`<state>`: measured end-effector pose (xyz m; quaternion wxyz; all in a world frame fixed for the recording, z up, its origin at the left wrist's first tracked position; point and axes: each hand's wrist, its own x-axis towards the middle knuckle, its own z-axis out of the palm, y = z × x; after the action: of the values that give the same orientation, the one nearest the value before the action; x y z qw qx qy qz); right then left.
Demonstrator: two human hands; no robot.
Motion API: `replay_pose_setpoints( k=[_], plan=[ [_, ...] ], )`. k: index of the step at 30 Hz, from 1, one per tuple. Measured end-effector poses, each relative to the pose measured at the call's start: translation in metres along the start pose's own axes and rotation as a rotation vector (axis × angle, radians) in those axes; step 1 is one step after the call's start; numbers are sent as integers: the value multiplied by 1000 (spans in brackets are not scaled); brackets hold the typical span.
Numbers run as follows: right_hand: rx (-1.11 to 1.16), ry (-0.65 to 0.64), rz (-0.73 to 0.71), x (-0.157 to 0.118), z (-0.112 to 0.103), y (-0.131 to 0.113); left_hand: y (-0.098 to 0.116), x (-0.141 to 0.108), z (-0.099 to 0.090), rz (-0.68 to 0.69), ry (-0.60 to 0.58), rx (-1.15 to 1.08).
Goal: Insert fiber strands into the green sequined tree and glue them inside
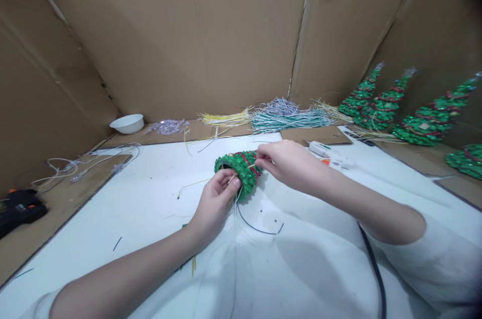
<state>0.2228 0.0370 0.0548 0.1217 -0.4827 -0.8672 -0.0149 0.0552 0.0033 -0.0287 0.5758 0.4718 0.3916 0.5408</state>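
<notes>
A small green Christmas tree (245, 162) with red garland lies on its side, its hollow base turned toward the left. My left hand (220, 191) is closed on the rim of that base, fingers at the opening and thumb outside. Thin pale wires (234, 177) show by the thumb and hang below it. At the tree's right side, my right hand (276, 158) pinches what looks like the end of a thin light wire; its fingertips partly hide it. A dark wire (256, 228) curves on the white table (150, 218) below the tree.
Bundles of yellow wires (226, 117) and green wires (289, 120) lie along the back, beside a white bowl (127, 123) and clear plastic pieces (169, 126). Finished-looking trees (425, 120) stand right. Glue guns, one white (324, 150), one black (22, 208), lie at either side.
</notes>
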Motion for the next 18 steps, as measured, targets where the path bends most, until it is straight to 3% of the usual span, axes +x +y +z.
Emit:
replay_pose_setpoints(
  k=[4, 11, 18],
  plan=[
    [24, -48, -1, -2, 1, -4, 0, -1, 1, -21, -24, 20],
    [-4, -127, 73, -4, -27, 22, -5, -1, -2, 15, 20, 44],
    [-106, -21, 45, -1, -13, 10, -4, -2, -1, 38, 20, 100]
  ],
)
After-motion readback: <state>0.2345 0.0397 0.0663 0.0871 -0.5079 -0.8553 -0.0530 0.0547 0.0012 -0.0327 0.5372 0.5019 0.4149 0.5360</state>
